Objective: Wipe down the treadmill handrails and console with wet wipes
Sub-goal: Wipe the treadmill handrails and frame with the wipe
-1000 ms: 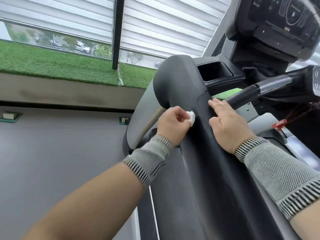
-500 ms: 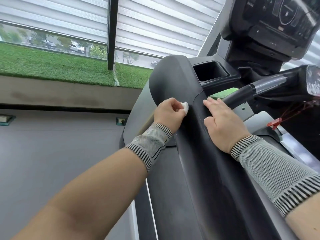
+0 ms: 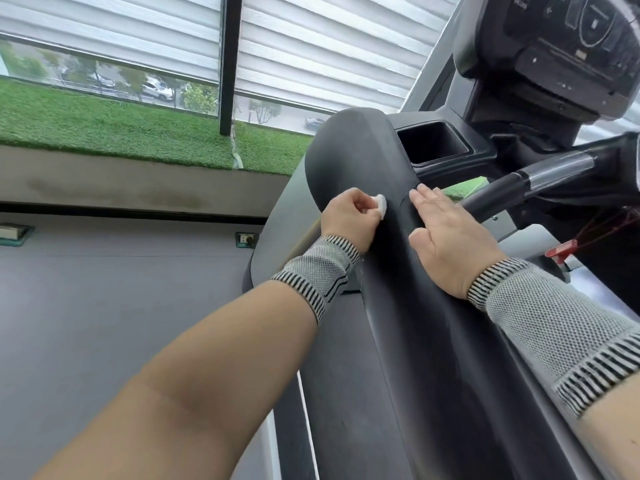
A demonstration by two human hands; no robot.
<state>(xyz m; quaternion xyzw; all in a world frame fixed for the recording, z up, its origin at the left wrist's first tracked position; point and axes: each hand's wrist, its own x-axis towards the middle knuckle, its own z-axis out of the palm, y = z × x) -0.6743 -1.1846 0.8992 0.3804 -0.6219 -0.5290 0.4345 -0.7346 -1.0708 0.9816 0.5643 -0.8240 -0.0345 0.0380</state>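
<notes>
- Pinching a small white wet wipe (image 3: 485, 206) between curled fingertips, the left hand (image 3: 349, 220) presses it against the black handrail (image 3: 415, 323).
- The right hand (image 3: 446, 244) lies flat beside it, fingers straight, holding nothing.

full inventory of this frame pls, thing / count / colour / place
wet wipe: 1, white, bunched in the left hand against the handrail
handrail: 1, black, wide, runs from bottom centre up to the console
console: 1, black, top right
cup holder: 1, black, recessed beside the handrail top
grip bar: 1, black with silver section, right of the right hand
safety clip: 1, red, right edge
window blinds: white, top
artificial grass: green, window ledge
wall socket: 1, left of the handrail
left hand: pinches the wipe
right hand: flat on the handrail
</notes>
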